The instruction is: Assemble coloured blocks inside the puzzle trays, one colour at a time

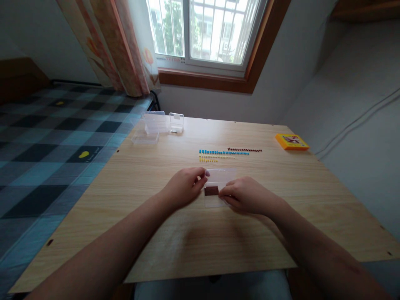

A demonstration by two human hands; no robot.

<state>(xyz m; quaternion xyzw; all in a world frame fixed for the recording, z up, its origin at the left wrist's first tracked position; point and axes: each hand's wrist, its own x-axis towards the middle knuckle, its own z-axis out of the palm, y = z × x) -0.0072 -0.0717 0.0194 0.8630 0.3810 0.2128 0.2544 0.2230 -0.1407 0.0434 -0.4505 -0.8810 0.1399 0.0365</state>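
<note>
Just below the middle of the frame, a clear plastic case (221, 176) lies on the pale wooden table (312, 183) between our left hand (186, 186) and our right hand (246, 194). Over its left part we see a dark brown rectangular piece (211, 191). Our left hand is curled, its fingertips at the case's upper left corner; we cannot tell whether they pinch it. Our right hand bends inward with fingers gathered, the tips beside the brown piece's right end; whether they grip anything, we cannot tell. Above our hands, near the center, run rows of tiny pieces: brown ones (245, 150), blue ones (212, 152), whitish ones (218, 157) and yellow ones (206, 160). Toward the upper left we have clear containers (154, 124) and a small clear box (176, 123); at right, an orange box (292, 142). A checkered bed (93, 108) fills the left side, and a window (215, 33) shows at the top.
</note>
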